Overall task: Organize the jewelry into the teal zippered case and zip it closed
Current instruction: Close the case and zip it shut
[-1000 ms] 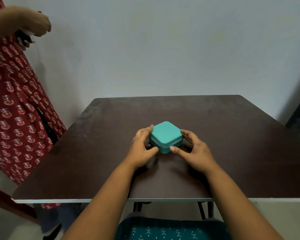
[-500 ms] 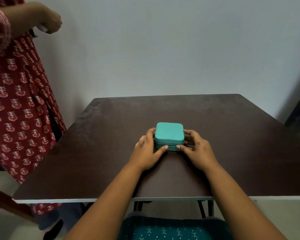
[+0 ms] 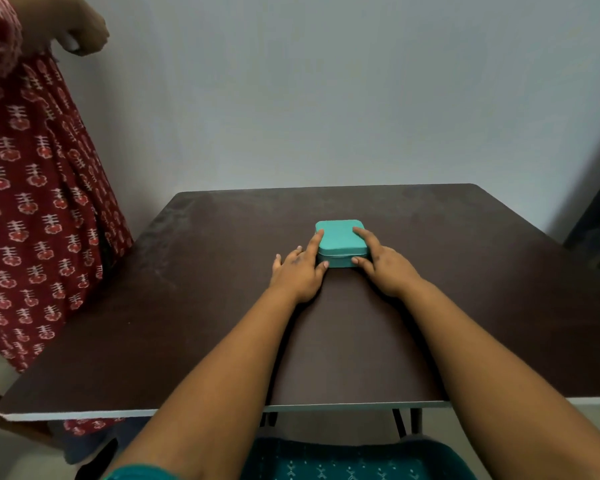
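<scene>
The teal zippered case (image 3: 340, 237) lies closed and flat on the dark brown table (image 3: 187, 306), square to me near the middle. My left hand (image 3: 298, 271) rests against its left side, index finger straight along the edge, thumb at the front left corner. My right hand (image 3: 387, 268) touches the right side, with its index finger on the lid's right edge and its thumb at the front right corner. No jewelry is visible outside the case.
A person in a red patterned dress (image 3: 32, 202) stands at the table's left edge, one hand raised near the wall. A plain wall runs behind the table. Teal patterned fabric (image 3: 343, 459) lies below the table's near edge.
The case has turned from a diagonal to square with me and slid farther away across the table. Both hands followed it, and their fingers have straightened along its sides.
</scene>
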